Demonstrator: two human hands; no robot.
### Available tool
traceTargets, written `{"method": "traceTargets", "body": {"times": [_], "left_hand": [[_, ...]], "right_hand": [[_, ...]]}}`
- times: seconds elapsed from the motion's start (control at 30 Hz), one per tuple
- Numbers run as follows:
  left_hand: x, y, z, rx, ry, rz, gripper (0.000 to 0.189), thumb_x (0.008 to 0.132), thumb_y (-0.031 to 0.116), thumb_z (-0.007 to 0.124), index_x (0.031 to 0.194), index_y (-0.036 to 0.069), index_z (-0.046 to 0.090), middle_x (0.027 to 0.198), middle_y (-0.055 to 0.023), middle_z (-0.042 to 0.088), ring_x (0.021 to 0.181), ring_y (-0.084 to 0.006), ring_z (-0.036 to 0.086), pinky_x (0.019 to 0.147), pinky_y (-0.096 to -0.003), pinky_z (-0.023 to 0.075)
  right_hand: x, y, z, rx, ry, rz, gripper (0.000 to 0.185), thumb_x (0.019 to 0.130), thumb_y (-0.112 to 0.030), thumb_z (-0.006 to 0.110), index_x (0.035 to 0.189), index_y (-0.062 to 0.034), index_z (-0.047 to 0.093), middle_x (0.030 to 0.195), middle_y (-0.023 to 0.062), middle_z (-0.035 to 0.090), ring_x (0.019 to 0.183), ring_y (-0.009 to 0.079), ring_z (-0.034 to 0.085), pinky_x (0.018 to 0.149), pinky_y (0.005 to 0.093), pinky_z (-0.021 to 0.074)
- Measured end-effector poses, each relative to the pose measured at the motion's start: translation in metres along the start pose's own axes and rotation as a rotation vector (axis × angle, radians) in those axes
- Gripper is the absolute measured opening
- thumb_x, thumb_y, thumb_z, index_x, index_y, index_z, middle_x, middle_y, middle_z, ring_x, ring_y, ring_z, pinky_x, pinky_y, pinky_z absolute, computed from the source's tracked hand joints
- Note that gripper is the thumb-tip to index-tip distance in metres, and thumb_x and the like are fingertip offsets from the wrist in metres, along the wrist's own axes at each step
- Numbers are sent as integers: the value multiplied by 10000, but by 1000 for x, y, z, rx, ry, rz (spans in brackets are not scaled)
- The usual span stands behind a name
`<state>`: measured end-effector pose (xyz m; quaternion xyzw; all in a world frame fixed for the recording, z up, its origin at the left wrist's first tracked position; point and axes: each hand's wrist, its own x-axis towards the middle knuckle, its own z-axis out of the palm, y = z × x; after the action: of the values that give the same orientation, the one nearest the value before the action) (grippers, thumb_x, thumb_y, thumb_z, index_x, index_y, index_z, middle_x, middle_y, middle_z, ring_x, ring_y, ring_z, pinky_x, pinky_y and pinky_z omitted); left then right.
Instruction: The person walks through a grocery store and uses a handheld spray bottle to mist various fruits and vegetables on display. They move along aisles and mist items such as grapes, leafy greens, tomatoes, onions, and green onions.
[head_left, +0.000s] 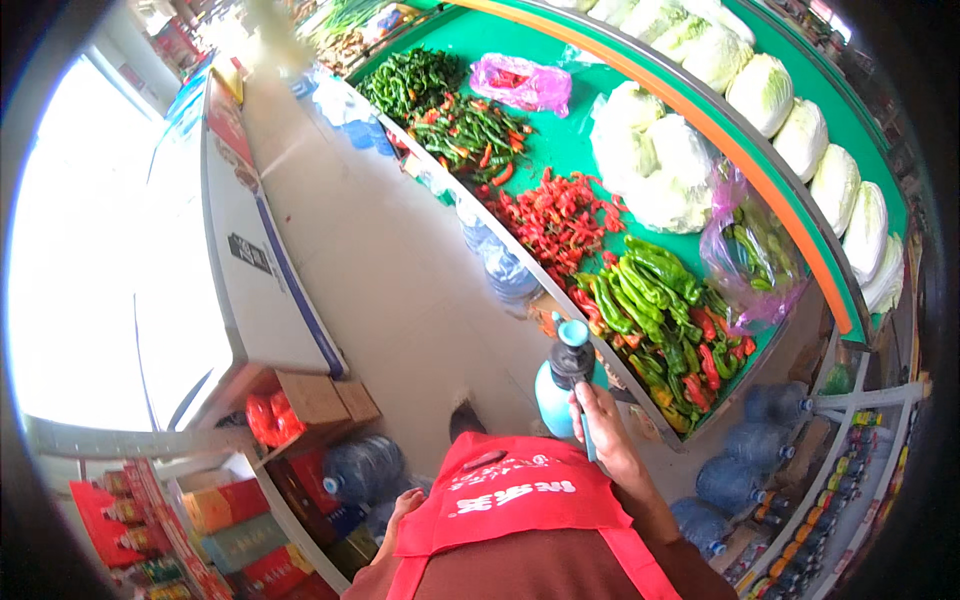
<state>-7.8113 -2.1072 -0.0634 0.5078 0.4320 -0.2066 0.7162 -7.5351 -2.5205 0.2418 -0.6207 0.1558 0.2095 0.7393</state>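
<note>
My right hand grips the handle of a light-blue pump spray bottle with a black collar, held upright near the stand's corner. My left hand hangs low beside the red apron; whether its fingers are closed is hard to see. On the green produce stand beyond the bottle lie long green peppers, a heap of red chilies, mixed chilies and dark green chilies. Bagged cabbages and a pink plastic bag of green peppers rest at the right.
A white chest freezer stands left across the tiled aisle. Large water bottles stand under the stand's right end, beside a bottle shelf. Another water jug and cardboard boxes are at lower left. Napa cabbages line the upper tier.
</note>
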Motion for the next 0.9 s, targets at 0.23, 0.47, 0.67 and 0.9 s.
{"method": "traceTargets", "body": {"times": [0.23, 0.47, 0.67, 0.9], "left_hand": [[94, 200, -44, 221, 148, 93, 306, 910, 203, 541, 1191, 83, 557, 799, -35, 594, 595, -143, 566, 462, -257, 439], [170, 343, -32, 288, -31, 118, 370, 911, 208, 544, 1261, 105, 482, 800, -31, 577, 562, -140, 536, 434, -251, 413], [188, 338, 38, 452, -123, -5, 359, 920, 194, 530, 1270, 119, 502, 921, -67, 613, 684, -159, 597, 510, -259, 449], [155, 310, 129, 864, -529, -92, 362, 914, 247, 557, 1238, 86, 539, 947, -47, 647, 745, -128, 613, 573, -260, 472]], "right_hand": [[-8, 6, 48, 202, 308, 50, 412, 961, -470, 437, 889, -74, 524, 577, -11, 473, 391, 89, 417, 345, 234, 323], [-36, 19, 78, 383, 484, -29, 415, 968, -447, 435, 903, -50, 539, 601, 1, 484, 422, 100, 433, 389, 245, 354], [-49, 21, 82, 384, 539, -74, 411, 971, -452, 424, 928, -58, 532, 621, -3, 482, 457, 95, 442, 417, 239, 369], [-65, 34, 71, 424, 684, -138, 404, 950, -463, 471, 910, -68, 541, 629, -11, 492, 448, 74, 438, 411, 225, 357]]}}
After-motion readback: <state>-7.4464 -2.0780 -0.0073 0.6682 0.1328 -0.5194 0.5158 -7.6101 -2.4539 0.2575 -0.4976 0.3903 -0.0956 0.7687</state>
